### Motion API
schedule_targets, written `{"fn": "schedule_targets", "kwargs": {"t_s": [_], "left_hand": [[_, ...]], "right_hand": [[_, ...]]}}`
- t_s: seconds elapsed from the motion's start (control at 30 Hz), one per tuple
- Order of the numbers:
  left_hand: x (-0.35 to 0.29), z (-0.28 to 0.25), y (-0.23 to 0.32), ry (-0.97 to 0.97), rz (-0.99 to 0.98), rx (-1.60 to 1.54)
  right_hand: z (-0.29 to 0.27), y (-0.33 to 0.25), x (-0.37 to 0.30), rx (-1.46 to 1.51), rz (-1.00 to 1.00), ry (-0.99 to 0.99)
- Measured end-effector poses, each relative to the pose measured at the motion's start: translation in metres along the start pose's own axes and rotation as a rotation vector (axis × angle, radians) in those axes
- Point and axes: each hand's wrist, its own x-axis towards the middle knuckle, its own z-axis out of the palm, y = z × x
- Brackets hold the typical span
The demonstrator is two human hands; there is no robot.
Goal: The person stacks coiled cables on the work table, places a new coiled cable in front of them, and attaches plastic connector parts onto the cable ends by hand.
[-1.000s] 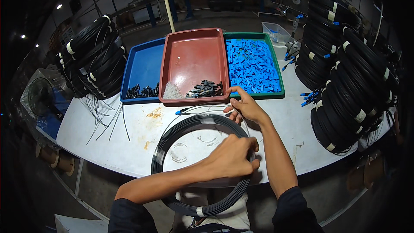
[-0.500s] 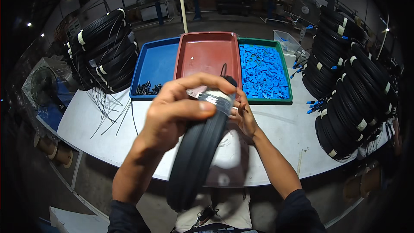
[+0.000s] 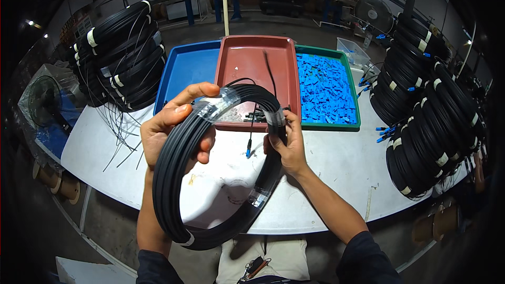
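Observation:
A coil of black cable, bound in places with clear tape, is held up over the front of the table. My left hand is closed round its upper left side, with some fingertips showing inside the ring. At the upper right of the coil, my right hand grips it beside a taped spot, thumb on the inner side. One loose cable end with a blue connector dangles within the ring. Another thin end sticks up above the coil, over the red tray.
Left of the red tray is a blue tray; right, a green tray full of blue connectors. Small black parts lie in the red tray. Stacked cable coils stand at the table's left and right. A clear bin sits behind.
The coil has turned from nearly edge-on to showing its open ring. My hands have moved apart, the left one leftward, and the dangling blue connector has come into sight.

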Motion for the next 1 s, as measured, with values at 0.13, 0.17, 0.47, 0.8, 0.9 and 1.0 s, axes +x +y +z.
{"fn": "schedule_targets", "kwargs": {"t_s": [0.13,0.17,0.47,0.8,0.9,1.0], "left_hand": [[-0.015,-0.019,0.007,0.099,0.000,0.129],[-0.019,-0.022,0.009,0.101,-0.042,0.211],[-0.052,-0.049,-0.014,0.306,-0.338,0.832],[-0.090,-0.093,-0.051,0.419,-0.464,0.962],[-0.094,-0.102,-0.057,0.467,-0.411,0.980],[-0.091,-0.100,-0.063,0.513,-0.378,1.080]], "right_hand": [[-0.011,-0.029,0.001,-0.076,0.071,0.036],[-0.017,-0.037,0.001,-0.124,0.102,0.041],[-0.042,-0.074,-0.003,-0.539,0.306,-0.022],[-0.059,-0.034,-0.020,-0.672,0.457,0.101],[-0.050,-0.040,-0.018,-0.817,0.415,0.126],[-0.051,-0.035,-0.020,-0.959,0.299,0.149]]}}
